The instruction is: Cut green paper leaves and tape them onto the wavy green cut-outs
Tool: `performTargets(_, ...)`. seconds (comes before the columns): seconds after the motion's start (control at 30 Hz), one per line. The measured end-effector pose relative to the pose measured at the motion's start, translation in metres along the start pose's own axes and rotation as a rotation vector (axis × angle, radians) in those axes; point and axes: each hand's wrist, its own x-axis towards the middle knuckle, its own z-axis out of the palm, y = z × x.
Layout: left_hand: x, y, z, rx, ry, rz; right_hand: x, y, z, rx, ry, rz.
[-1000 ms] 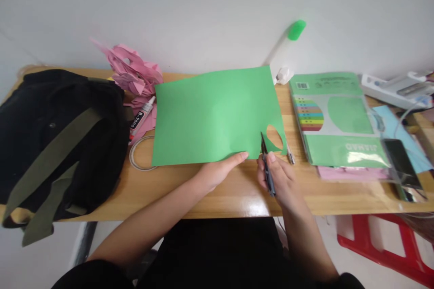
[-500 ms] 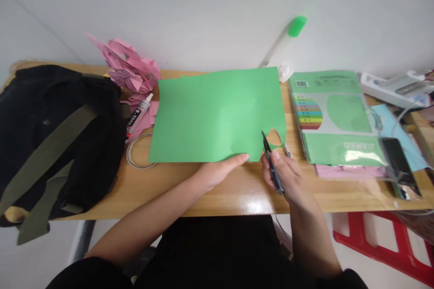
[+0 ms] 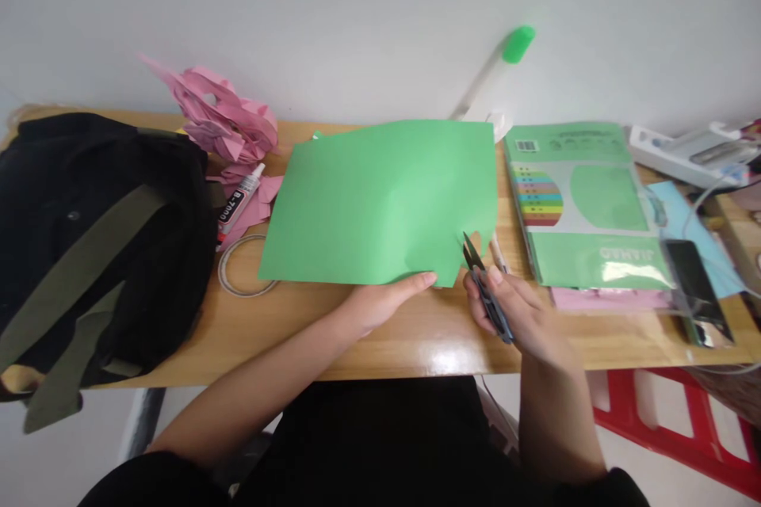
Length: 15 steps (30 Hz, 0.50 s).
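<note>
A large sheet of green paper (image 3: 369, 198) is held up above the table in my left hand (image 3: 395, 297). That hand grips the near edge, thumb on top and the other fingers hidden beneath. My right hand (image 3: 511, 301) is closed around small dark scissors (image 3: 488, 293). Their blades are parted and point away from me, at the sheet's near right corner. A notch is cut out of that corner, and wood shows through the gap. Behind the scissors lies a white pen-like stick (image 3: 499, 253), partly covered.
On the left are a black bag (image 3: 112, 253), crumpled pink paper (image 3: 226, 115), a glue tube (image 3: 241, 202) and a tape roll (image 3: 229, 273). To the right lie a green paper pack (image 3: 594, 206), a phone (image 3: 698, 289) and a power strip (image 3: 683, 158). A red stool (image 3: 654, 420) stands below.
My right hand has drawn the scissors slightly right and toward me, and their blades have parted. The sheet has bent and tilted a little, with the corner cut-out appearing narrower.
</note>
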Motion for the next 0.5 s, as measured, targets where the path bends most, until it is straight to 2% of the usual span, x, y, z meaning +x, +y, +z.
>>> performTargets(0.2,0.0,0.0,0.001,-0.009,0.072,-0.054,-0.017,0.008,-0.002,0.017,-0.001,0.061)
performTargets(0.5,0.0,-0.004,0.001,0.035,0.078,-0.005,-0.025,0.01,0.014,0.033,-0.06,0.043)
